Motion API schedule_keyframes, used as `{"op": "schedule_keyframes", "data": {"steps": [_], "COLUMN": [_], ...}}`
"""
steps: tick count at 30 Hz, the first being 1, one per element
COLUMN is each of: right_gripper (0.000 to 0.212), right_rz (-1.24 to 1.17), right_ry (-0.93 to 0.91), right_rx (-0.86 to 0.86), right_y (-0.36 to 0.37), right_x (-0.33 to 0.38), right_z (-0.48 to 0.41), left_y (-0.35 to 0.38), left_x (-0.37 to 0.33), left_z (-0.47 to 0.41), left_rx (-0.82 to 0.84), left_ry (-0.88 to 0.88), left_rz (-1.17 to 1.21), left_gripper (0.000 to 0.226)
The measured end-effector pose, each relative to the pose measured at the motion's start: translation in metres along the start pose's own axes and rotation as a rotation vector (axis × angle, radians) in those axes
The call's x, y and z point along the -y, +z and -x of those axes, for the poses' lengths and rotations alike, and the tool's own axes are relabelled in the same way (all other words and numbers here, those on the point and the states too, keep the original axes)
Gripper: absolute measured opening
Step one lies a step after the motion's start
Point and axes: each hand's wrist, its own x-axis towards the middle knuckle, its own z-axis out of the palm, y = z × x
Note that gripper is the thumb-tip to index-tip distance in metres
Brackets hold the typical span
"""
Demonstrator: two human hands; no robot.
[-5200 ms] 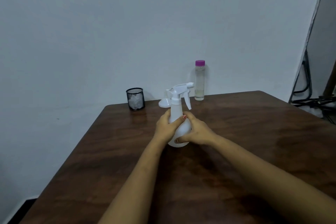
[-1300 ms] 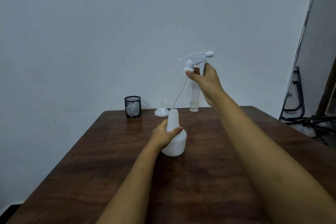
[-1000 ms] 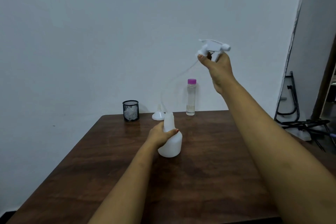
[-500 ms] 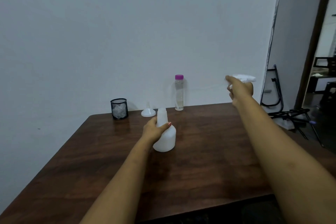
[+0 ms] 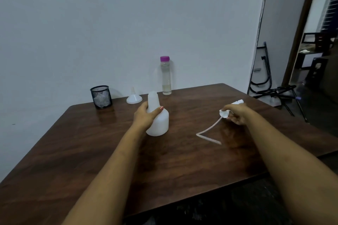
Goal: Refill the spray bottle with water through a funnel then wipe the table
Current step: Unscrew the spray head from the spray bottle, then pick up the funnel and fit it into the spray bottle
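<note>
The white spray bottle (image 5: pixel 158 120) stands upright on the brown wooden table (image 5: pixel 164 166) with its neck uncovered. My left hand (image 5: pixel 146 116) grips it around the neck and shoulder. To the right, my right hand (image 5: pixel 236 113) holds the white spray head (image 5: pixel 224 113) low over the table, and its thin dip tube (image 5: pixel 208 133) bends down onto the wood. A white funnel (image 5: pixel 134 97) sits mouth down behind the bottle. A clear water bottle (image 5: pixel 166 76) with a purple cap stands by the wall.
A black mesh cup (image 5: pixel 101 97) holding crumpled white paper stands at the table's back left. The grey wall runs right behind the table. Black metal stands (image 5: pixel 268 82) and a doorway lie off the table's right side.
My right hand has lifted the spray head out of the bottle, swung it right and brought it down to the table. My left hand has kept its hold on the bottle.
</note>
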Motion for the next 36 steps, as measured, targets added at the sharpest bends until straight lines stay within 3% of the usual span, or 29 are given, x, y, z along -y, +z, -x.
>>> {"op": "schedule_keyframes", "data": {"steps": [3, 6, 12, 15, 20, 22, 25, 27, 32, 36], "right_gripper": [0.032, 0.012, 0.018, 0.011, 0.063, 0.087, 0.092, 0.086, 0.068, 0.063], "right_rz": [0.018, 0.047, 0.117, 0.309, 0.701, 0.744, 0.858, 0.920, 1.044, 0.962], "right_ry": [-0.042, -0.088, -0.145, -0.167, -0.099, -0.097, -0.212, -0.308, -0.610, -0.630], "right_rx": [0.017, 0.047, 0.036, -0.031, -0.225, -0.297, -0.324, -0.321, -0.352, -0.219], "right_y": [0.005, 0.010, 0.017, 0.023, 0.036, 0.044, 0.057, 0.071, 0.126, 0.173], "right_x": [0.003, 0.005, 0.003, 0.003, 0.009, 0.013, 0.029, 0.048, 0.093, 0.123], "right_z": [0.001, 0.005, 0.002, -0.003, -0.002, 0.003, 0.006, 0.009, -0.001, -0.030], "left_y": [0.004, 0.006, 0.012, 0.013, 0.011, 0.007, -0.008, -0.026, -0.058, -0.065], "left_x": [0.001, 0.002, 0.003, 0.002, -0.006, -0.013, -0.030, -0.039, -0.039, -0.033], "left_z": [-0.003, -0.005, -0.006, -0.006, -0.004, -0.003, -0.010, -0.023, -0.074, -0.119], "left_rx": [-0.021, -0.047, -0.100, -0.129, -0.139, -0.158, -0.292, -0.415, -0.427, -0.369], "left_ry": [0.011, 0.033, 0.061, 0.058, 0.094, 0.131, 0.200, 0.200, 0.211, 0.185], "left_rz": [0.012, 0.007, 0.011, 0.011, 0.076, 0.186, 0.524, 0.621, 0.388, 0.196], "left_gripper": [0.055, 0.053, 0.053, 0.057, 0.060, 0.053, 0.020, 0.007, 0.014, 0.012]}}
